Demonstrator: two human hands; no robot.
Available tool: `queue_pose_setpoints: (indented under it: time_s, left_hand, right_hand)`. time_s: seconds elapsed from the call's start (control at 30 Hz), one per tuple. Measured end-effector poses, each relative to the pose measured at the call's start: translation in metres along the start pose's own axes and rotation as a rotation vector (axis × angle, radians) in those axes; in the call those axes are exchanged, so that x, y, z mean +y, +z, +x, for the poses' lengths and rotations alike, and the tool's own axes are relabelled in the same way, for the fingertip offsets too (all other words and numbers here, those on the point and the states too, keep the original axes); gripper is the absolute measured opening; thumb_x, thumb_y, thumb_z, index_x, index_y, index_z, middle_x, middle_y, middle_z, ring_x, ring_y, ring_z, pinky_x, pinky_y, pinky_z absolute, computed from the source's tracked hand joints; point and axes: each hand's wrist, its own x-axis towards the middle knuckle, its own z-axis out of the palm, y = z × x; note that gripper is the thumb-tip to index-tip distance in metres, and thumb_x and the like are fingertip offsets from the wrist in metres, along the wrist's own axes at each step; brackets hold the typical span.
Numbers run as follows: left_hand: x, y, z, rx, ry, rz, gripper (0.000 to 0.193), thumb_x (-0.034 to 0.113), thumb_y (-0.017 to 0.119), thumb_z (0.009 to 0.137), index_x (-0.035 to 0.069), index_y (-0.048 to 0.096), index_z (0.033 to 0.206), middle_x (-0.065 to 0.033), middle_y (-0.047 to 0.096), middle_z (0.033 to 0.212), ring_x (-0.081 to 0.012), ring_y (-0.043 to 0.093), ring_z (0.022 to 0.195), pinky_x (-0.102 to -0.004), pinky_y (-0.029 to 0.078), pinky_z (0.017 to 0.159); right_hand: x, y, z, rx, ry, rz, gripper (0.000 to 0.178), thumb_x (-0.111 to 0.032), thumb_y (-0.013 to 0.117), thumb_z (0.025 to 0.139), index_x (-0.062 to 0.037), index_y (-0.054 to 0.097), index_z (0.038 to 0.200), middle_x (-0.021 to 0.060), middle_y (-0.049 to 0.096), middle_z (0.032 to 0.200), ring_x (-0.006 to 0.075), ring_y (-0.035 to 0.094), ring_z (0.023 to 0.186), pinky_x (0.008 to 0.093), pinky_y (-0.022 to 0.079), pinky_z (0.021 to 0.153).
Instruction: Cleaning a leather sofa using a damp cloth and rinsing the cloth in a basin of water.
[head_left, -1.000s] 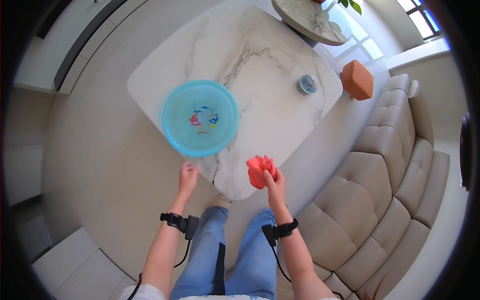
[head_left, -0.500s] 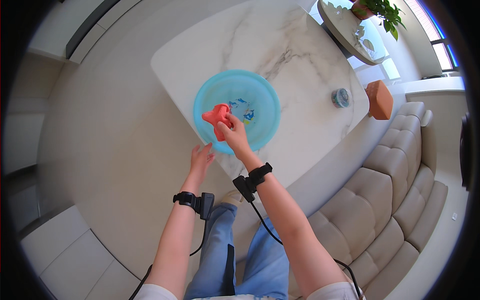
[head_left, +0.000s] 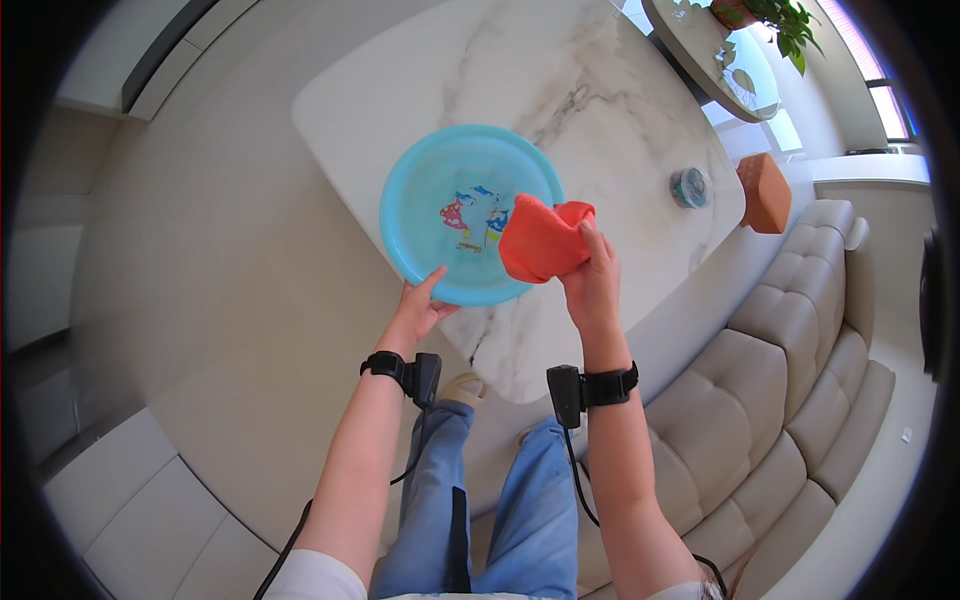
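Observation:
A light blue round plastic basin [head_left: 391, 215] rests near the front left edge of the marble-patterned table [head_left: 620, 130]. Colourful cartoon prints mark its inner bottom. My left hand [head_left: 422, 308] grips the basin's near rim, thumb on top and fingers against the outside. A crumpled orange-red cloth [head_left: 540, 240] hangs from my right hand [head_left: 594, 285], pinched between thumb and fingers. It covers part of the basin's right rim. Whether the cloth touches that rim I cannot tell.
A small round clear container [head_left: 689, 188] stands toward the table's right end. Beyond it are an orange-brown stool [head_left: 764, 193] and a side table [head_left: 700, 55] bearing a potted plant [head_left: 783, 28]. A beige tufted sofa [head_left: 715, 390] runs along the right.
My right hand has carried the cloth from over the basin's middle to its right side, where it hangs more spread out. My left hand has taken hold of the near rim.

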Motion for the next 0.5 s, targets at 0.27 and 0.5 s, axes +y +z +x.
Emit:
queue_pose_setpoints:
  time_s: [0.27,0.5]
  left_hand:
    - [-0.017,-0.035,0.032,0.05,-0.036,-0.034,0.051,0.002,0.059,0.081,0.001,0.038,0.128,-0.0168,0.048,0.122,-0.0335,0.054,0.106,-0.05,0.048,0.087]
    - [-0.018,-0.021,0.028,0.091,0.113,0.019,0.052,-0.007,0.052,0.074,0.0,0.039,0.124,-0.0167,0.048,0.116,-0.0338,0.052,0.105,-0.0491,0.048,0.082]
  right_hand:
    - [-0.011,-0.071,-0.071,0.197,0.013,0.03,0.026,-0.016,0.054,0.091,0.0039,0.049,0.107,0.0168,0.054,0.123,0.0247,0.054,0.111,0.0418,0.048,0.091]
    - [-0.018,-0.134,-0.103,0.322,-0.012,0.024,0.03,-0.015,0.053,0.091,0.0045,0.051,0.114,0.0174,0.054,0.125,0.024,0.054,0.112,0.04,0.046,0.095]
